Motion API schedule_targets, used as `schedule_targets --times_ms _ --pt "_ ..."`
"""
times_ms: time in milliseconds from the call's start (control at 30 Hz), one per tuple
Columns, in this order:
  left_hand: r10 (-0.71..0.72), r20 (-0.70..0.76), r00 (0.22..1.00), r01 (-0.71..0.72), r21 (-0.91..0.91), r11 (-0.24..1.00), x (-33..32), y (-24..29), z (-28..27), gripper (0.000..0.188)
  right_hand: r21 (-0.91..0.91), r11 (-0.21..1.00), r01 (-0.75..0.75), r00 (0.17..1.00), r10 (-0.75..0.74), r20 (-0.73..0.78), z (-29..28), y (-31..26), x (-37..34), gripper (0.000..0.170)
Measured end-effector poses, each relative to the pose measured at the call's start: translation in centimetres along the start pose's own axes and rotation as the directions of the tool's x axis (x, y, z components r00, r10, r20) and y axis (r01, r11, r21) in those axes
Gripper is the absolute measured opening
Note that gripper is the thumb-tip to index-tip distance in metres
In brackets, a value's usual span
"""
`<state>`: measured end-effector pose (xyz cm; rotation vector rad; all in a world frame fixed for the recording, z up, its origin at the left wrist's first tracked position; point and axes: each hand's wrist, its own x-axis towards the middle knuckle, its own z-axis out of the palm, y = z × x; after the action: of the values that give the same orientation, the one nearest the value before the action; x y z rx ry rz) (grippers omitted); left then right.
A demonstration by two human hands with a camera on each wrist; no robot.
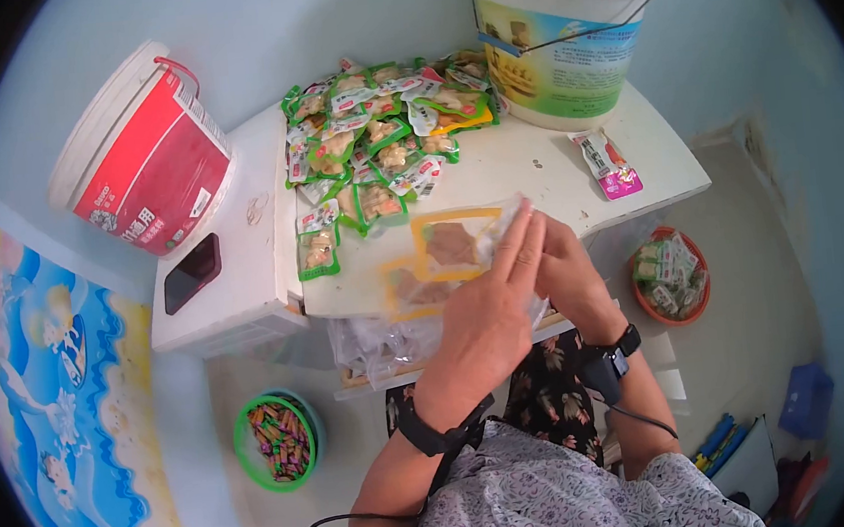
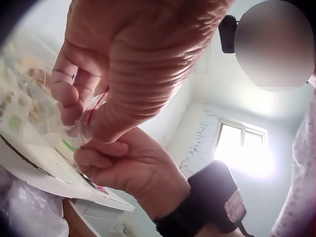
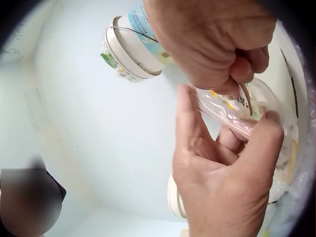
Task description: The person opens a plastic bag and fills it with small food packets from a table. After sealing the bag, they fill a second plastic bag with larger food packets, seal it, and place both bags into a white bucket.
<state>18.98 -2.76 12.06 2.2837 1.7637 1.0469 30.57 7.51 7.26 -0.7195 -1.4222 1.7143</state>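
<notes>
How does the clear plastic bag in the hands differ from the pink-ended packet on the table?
The clear plastic bag is held by the left hand and right hand; the pink-ended packet lies on the table. The bag looks larger than the packet. The bag is see-through and shows yellow frames; the packet has a pink end. Both look flexible.

Blk wrist cams (image 1: 607, 372), blk cables (image 1: 356, 517), lt patterned top (image 1: 543, 499)

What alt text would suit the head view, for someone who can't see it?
A person's left hand and right hand pinch a clear plastic bag with yellow markings at the front of a white table. Behind lies a heap of green-edged packets, with a red-labelled bucket at picture left and another bucket at right.
</notes>
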Motion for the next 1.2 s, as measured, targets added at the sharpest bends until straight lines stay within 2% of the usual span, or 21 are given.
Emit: schedule_targets --times_ms 33,100,133,200,233,300,333,367,433,500,533,567,667,700,900,1000,1100,1200 --pt "-0.022 0.050 0.999 0.024 -0.038 0.999 0.1 0.3 -0.1 0.083 -0.056 0.998 0.015 1.000 -0.015 0.003 0.4 -0.3 0.1 0.019" --pt "-0.071 0.099 0.992 0.074 -0.024 0.997 0.2 0.3 -0.3 0.089 -0.216 0.976 0.021 0.996 -0.001 0.091 0.0 -0.3 0.8 0.019" --pt "-0.094 0.127 0.987 0.097 -0.016 0.995 0.2 0.2 -0.3 0.093 -0.339 0.936 0.097 0.983 -0.038 0.177 -0.5 -0.2 1.5 0.023" --pt "-0.013 0.040 0.999 0.015 -0.059 0.998 0.2 -0.4 0.3 0.092 -0.542 0.797 0.267 0.932 -0.072 0.354 -1.3 0.4 2.8 0.031" --pt "0.027 -0.004 1.000 -0.027 -0.078 0.997 0.1 -0.7 0.6 0.091 -0.547 0.798 0.252 0.940 -0.067 0.335 -1.7 1.6 3.6 0.030" --pt "-0.005 0.008 1.000 0.006 -0.116 0.993 0.0 -1.2 0.8 0.088 -0.559 0.798 0.226 0.952 -0.060 0.300 -2.2 4.3 5.2 0.030" --pt "-0.020 0.014 1.000 0.021 -0.133 0.991 -0.1 -1.5 0.8 0.086 -0.630 0.648 0.428 0.902 -0.265 0.341 -2.0 4.6 5.3 0.029" --pt "-0.011 -0.019 1.000 0.007 -0.153 0.988 -0.2 -1.9 0.8 0.084 -0.675 0.447 0.587 0.800 -0.445 0.402 -1.8 5.1 5.1 0.029" --pt "0.002 -0.079 0.997 -0.017 -0.193 0.981 -1.2 -2.6 0.5 0.080 -0.741 0.304 0.599 0.750 -0.538 0.385 -1.2 5.4 5.0 0.028" --pt "-0.032 -0.161 0.987 0.028 -0.023 0.999 -2.9 -4.0 0.2 0.078 -0.798 0.469 0.378 0.893 -0.410 0.183 0.6 3.5 4.9 0.023" --pt "-0.042 -0.201 0.979 0.056 0.061 0.997 -3.8 -4.8 0.0 0.077 -0.835 0.431 0.342 0.900 -0.405 0.159 1.1 3.2 5.1 0.020" --pt "-0.118 -0.216 0.969 0.132 0.052 0.990 -4.7 -5.5 -0.2 0.076 -0.868 0.393 0.305 0.906 -0.401 0.137 1.5 3.0 5.5 0.017" --pt "-0.191 -0.167 0.967 0.216 0.149 0.965 -6.0 -7.2 -0.7 0.074 -0.930 0.259 0.261 0.891 -0.434 0.129 2.1 4.1 6.3 0.012" --pt "-0.223 -0.163 0.961 0.245 0.130 0.961 -6.2 -7.3 -0.5 0.063 -0.943 0.209 0.259 0.881 -0.452 0.142 2.2 4.6 6.5 0.011" --pt "-0.174 -0.150 0.973 0.205 0.220 0.954 -7.1 -8.4 0.1 0.042 -0.971 0.223 0.085 0.898 -0.440 -0.022 2.9 4.9 6.8 0.008" --pt "-0.209 -0.143 0.967 0.239 0.244 0.940 -6.8 -8.3 -0.2 0.044 -0.969 0.235 0.083 0.897 -0.441 -0.030 2.6 4.5 6.9 0.009" --pt "-0.235 -0.119 0.965 0.262 0.345 0.901 -6.1 -7.8 -0.5 0.048 -0.931 0.245 0.271 0.866 -0.484 0.125 1.7 4.7 6.6 0.012" --pt "-0.257 -0.087 0.962 0.271 0.389 0.881 -5.5 -8.1 -0.8 0.053 -0.768 0.425 0.479 0.801 -0.570 0.184 -0.5 5.3 6.7 0.010"
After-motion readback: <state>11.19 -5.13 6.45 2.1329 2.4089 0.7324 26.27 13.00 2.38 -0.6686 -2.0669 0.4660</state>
